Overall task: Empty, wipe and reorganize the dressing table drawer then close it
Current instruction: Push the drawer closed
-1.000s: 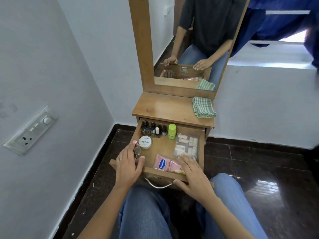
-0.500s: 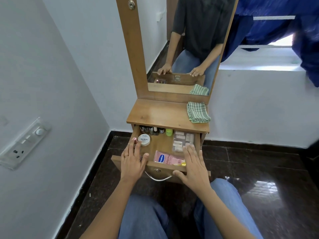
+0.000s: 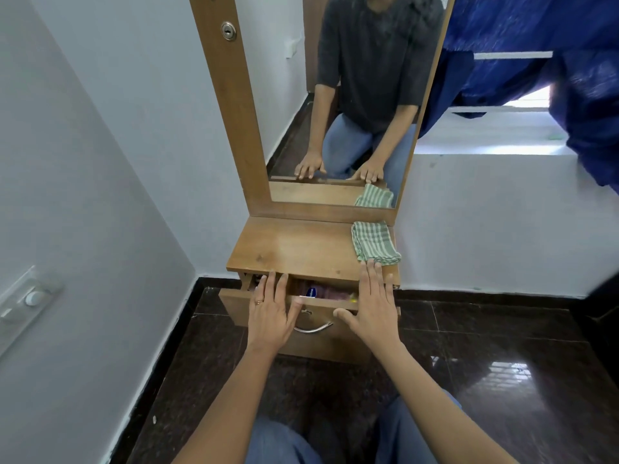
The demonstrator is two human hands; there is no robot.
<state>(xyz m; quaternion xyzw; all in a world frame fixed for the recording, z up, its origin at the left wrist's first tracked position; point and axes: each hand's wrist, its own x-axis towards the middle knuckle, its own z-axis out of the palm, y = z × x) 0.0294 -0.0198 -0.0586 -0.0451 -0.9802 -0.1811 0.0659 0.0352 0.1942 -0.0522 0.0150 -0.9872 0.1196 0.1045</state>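
Head view: the left fingers (image 3: 268,286) lie straight and slightly apart over the top edge of the drawer (image 3: 335,343), their tips reaching into the narrow gap under the dressing table top (image 3: 294,246). One of them wears a ring (image 3: 259,301). The right fingers (image 3: 371,276) are straight and close together, with their tips up at the table top's front edge, just beside the folded striped cloth (image 3: 373,242). The right thumb splays out along the drawer's rim. Neither hand clasps anything. The left hand (image 3: 271,313) and right hand (image 3: 371,306) rest flat, palms down, on either side of the metal handle (image 3: 313,329).

The drawer is almost home, and only a slit shows a pink packet (image 3: 321,292) with a blue label inside. This looks like the last step, closing. The next move calls for drawing the fingertips out of the gap, the left ones above all, and pushing on the front panel instead, evenly so it does not skew.

Both wrists are level and the forearms run forward nearly parallel from the knees.
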